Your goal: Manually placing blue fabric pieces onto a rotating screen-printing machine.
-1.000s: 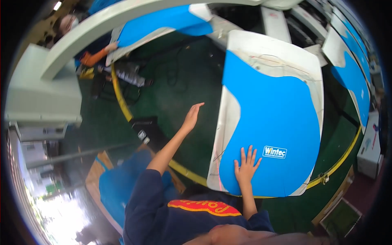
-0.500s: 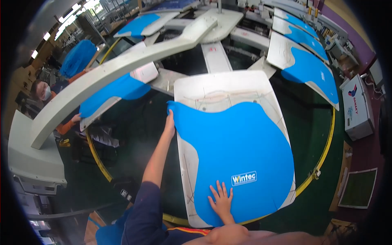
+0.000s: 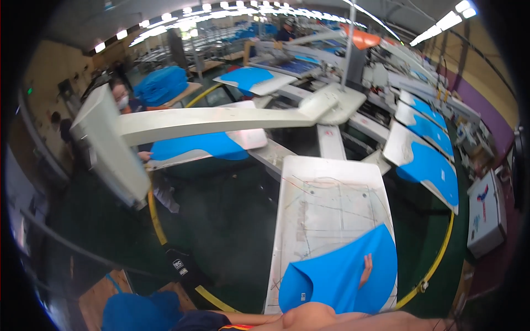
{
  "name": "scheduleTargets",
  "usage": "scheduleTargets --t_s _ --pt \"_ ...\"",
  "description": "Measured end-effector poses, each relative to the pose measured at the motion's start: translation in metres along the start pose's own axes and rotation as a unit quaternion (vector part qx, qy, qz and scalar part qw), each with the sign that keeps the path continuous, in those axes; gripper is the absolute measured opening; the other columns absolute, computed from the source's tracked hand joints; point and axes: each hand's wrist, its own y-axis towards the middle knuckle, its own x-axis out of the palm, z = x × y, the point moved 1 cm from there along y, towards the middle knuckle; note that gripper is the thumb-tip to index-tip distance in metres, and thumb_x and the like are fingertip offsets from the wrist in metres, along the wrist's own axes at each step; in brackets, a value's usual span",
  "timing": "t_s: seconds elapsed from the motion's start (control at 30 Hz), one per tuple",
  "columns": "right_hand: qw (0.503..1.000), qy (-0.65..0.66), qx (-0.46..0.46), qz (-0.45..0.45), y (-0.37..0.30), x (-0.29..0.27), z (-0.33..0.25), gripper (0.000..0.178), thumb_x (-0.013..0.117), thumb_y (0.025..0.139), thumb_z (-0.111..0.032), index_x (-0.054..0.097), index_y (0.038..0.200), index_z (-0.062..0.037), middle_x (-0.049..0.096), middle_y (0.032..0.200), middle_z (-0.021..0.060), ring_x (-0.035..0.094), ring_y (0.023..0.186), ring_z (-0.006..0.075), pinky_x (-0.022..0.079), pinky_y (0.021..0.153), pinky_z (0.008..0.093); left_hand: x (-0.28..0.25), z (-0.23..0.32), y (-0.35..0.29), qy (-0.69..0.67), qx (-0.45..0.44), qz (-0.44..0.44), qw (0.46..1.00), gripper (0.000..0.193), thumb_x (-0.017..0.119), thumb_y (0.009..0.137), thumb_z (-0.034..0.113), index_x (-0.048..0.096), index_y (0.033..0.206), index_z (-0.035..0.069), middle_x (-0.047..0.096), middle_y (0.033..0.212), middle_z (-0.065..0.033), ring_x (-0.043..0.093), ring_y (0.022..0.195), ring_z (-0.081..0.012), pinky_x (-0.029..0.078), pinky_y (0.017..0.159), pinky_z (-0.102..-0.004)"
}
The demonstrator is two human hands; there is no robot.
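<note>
A blue fabric panel lies folded and rumpled on the near half of a white printing board. Its left part forms a raised fold with a darker hollow and a small white mark. My right hand is at the panel's right half, its fingers stretched out upward and the lower hand partly covered by the fabric. Of my left arm, only the forearm shows at the bottom edge; the hand is out of sight. Pencil-like lines and stains mark the bared far part of the board.
A thick pale arm spans the left side above another board. Blue panels lie on boards to the right. A co-worker's hand touches the left blue panel. A yellow curved rail rings the machine; a white box stands right.
The blue panel's far part has come off the board and been drawn toward me into a fold. My left hand has left view. The head view has tilted up.
</note>
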Motion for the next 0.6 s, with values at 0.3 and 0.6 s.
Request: scheduleTargets --t_s 0.3,0.6 --pt "0.988 -0.007 -0.117 0.104 0.392 -0.265 0.034 0.028 0.051 0.082 -0.009 0.059 0.106 0.0032 0.061 0.098 0.0156 0.059 0.093 0.0293 0.044 0.089 0.037 -0.148 -0.134 -0.049 0.1 0.216 -0.049 0.97 0.074 0.045 0.093 0.051 0.024 0.144 0.001 0.033 0.146 -0.0171 0.034 0.134 -0.0275 0.027 0.111 -0.041" --pt "0.936 0.114 -0.327 0.054 0.357 -0.224 -0.138 0.027 0.05 0.083 -0.01 0.059 0.106 0.0034 0.061 0.099 0.0149 0.058 0.095 0.0278 0.044 0.091 0.0369 -0.013 -0.22 -0.222 -0.011 0.635 -0.056 0.77 0.062 0.046 0.091 0.053 0.042 0.138 0.012 0.038 0.145 -0.0109 0.034 0.134 -0.0348 0.021 0.11 -0.0564"
